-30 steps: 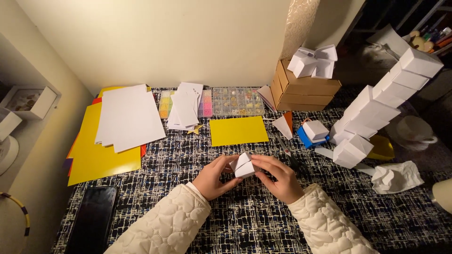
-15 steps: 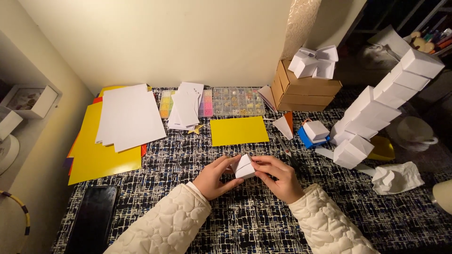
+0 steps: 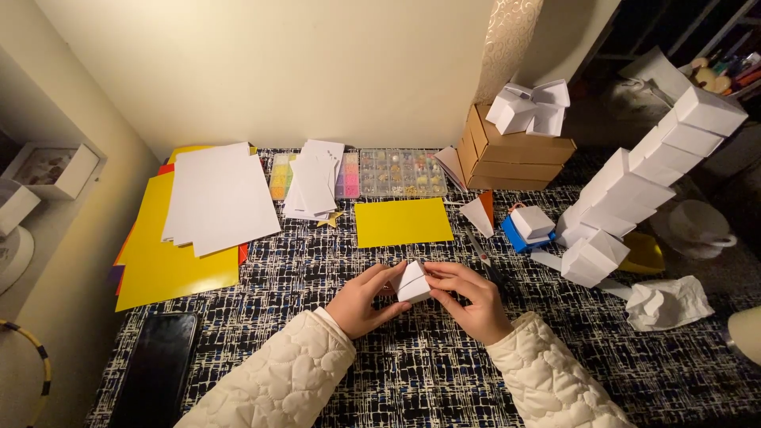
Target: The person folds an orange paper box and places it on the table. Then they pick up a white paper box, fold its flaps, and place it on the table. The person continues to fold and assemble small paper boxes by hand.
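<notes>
Between the two hands, low over the dark cloth (image 3: 412, 364), sits a small white paper box (image 3: 414, 283). The left hand (image 3: 363, 301) has its fingers curled shut on the box's left side, and the right hand (image 3: 469, 299) pinches the top and right side with its fingers. The box looks very light and thin, easy to dent, so it is best held softly by its flat sides, not squeezed at the corners. Left of the hands lies a black phone (image 3: 157, 371). Farther back are a yellow sheet (image 3: 403, 222), a stack of white paper (image 3: 218, 198) and a bead tray (image 3: 400, 172). On the right stands a tower of white boxes (image 3: 642, 178), and behind it a brown box (image 3: 515, 150).
</notes>
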